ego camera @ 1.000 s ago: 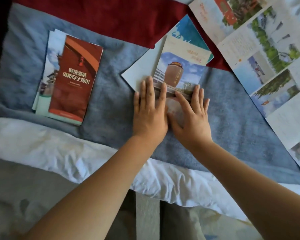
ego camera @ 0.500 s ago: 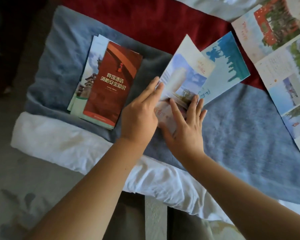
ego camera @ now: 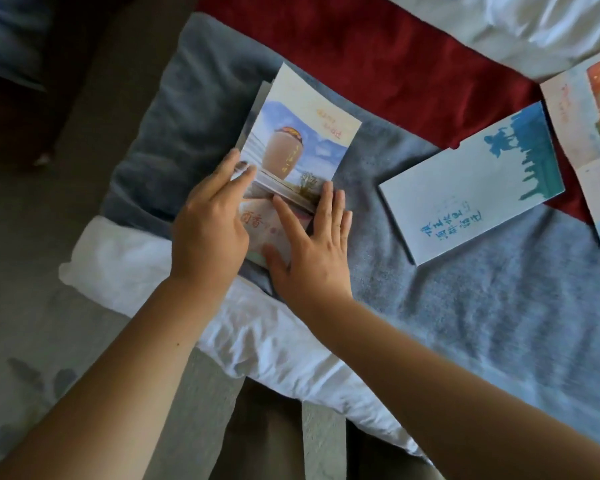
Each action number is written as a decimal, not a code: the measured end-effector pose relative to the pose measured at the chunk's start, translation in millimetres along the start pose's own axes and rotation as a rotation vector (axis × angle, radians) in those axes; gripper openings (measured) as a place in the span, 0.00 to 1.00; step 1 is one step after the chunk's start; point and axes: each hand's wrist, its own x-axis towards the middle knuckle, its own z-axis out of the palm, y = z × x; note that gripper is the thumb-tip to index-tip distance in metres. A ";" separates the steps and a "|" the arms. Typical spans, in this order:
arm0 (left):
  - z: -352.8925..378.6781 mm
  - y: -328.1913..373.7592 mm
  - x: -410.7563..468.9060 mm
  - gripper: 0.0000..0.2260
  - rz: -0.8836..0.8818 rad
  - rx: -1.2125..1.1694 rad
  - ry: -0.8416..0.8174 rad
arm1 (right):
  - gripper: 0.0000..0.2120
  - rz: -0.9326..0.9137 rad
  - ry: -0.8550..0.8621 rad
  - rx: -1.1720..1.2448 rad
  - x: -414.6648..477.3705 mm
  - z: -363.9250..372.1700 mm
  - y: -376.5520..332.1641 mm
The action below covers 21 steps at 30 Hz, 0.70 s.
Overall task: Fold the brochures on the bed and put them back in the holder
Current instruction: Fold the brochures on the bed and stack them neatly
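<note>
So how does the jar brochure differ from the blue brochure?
The left hand and right hand touch the jar brochure; nothing touches the blue brochure. The jar brochure shows a photo; the blue brochure is mostly white with blue writing. Both look folded and lie over the blanket.

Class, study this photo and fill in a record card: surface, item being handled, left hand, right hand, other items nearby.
Surface: grey-blue fleece blanket on a bed, white sheet at its near edge
Item handled: folded paper brochure with a tan jar picture
Left hand: straight fingers touching the brochure's left edge
Right hand: flat, fingers spread, pressing its lower part
Nearby: folded white brochure with blue writing; unfolded brochure at the right edge; dark red cloth
</note>
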 end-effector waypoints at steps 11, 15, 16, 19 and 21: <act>7.3 -22.9 3.8 0.18 0.068 0.083 -0.045 | 0.39 0.066 0.016 -0.049 1.3 2.9 -19.8; 4.6 -23.3 7.7 0.18 0.117 0.127 -0.127 | 0.52 0.088 -0.051 -0.207 13.8 -5.2 -19.1; 3.0 -23.6 9.1 0.20 0.128 0.161 -0.170 | 0.56 0.090 -0.077 -0.232 19.1 -8.9 -18.0; -2.5 -24.5 13.7 0.30 0.170 0.354 -0.352 | 0.63 0.097 -0.205 -0.228 37.5 -23.0 -17.2; -6.2 -25.0 20.6 0.39 0.227 0.518 -0.430 | 0.66 0.119 -0.257 -0.227 46.9 -29.4 -21.5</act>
